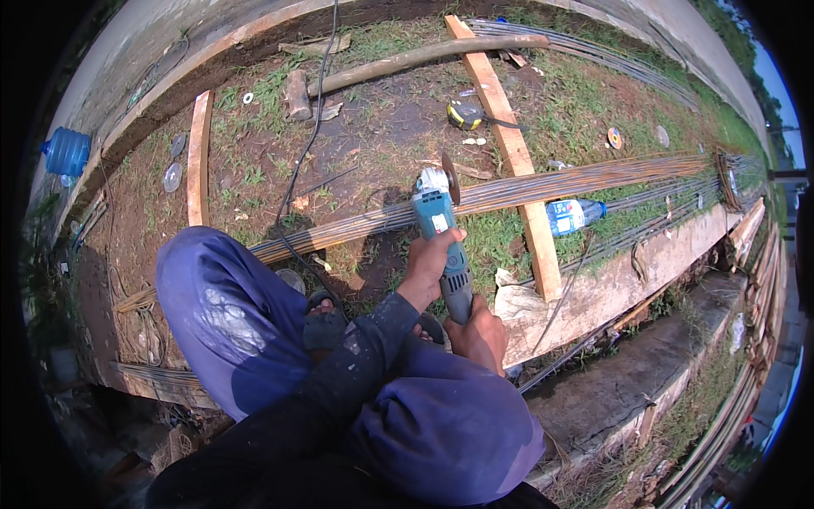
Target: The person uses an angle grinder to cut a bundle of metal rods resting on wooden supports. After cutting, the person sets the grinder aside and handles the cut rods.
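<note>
Both my hands hold a teal angle grinder (437,215) in front of my knees. My left hand (431,265) wraps round the middle of its body. Behind it, my right hand (480,336) is closed round the dark rear handle. The grinder's cutting disc (450,178) stands on edge at the far end, over or against a bundle of rusty steel rods (585,178). Whether the disc touches the rods I cannot tell. The bundle runs from lower left to right, crossing a wooden beam (514,153).
A second wooden beam (198,157) lies at left. Beyond the rods are a sledgehammer (415,63), a yellow-black tape measure (465,115) and a loose disc (615,137). A black cable (298,170) crosses the ground. A plastic bottle (573,216) lies right; a blue water jug (68,153) is far left.
</note>
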{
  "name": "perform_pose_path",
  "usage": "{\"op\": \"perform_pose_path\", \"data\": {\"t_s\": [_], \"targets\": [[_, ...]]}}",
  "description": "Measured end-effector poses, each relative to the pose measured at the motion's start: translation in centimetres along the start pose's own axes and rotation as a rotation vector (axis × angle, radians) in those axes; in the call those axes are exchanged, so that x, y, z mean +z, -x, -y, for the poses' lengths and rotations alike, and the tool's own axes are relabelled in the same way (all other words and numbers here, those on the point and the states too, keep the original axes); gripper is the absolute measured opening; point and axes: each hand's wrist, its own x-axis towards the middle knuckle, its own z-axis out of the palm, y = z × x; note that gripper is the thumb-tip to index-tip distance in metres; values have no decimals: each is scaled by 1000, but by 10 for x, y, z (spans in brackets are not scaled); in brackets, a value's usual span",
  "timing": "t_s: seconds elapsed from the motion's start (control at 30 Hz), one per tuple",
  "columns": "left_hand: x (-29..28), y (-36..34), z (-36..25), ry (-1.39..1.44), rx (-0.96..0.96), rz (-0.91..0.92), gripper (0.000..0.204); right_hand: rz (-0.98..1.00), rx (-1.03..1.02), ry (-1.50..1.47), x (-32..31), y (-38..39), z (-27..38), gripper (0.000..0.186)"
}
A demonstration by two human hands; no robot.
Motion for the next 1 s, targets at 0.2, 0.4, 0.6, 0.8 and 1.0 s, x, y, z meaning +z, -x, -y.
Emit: {"op": "perform_pose_path", "data": {"t_s": [0.2, 0.4, 0.6, 0.8, 1.0], "targets": [[0, 2, 0, -5, -7, 6, 30, -1, 8, 15, -1, 0, -1, 40], [-3, -4, 4, 3, -16, 6, 29, -1, 17, 7, -2, 1, 2, 39], [-1, -4, 3, -8, -7, -3, 28, 76, 32, 2, -7, 1, 5, 43], [-1, -3, -1, -10, -11, -8, 28, 74, 39, -25, -9, 0, 9, 43], [2, -3, -4, -14, -20, -5, 28, 66, 30, -15, -6, -2, 6, 43]]}}
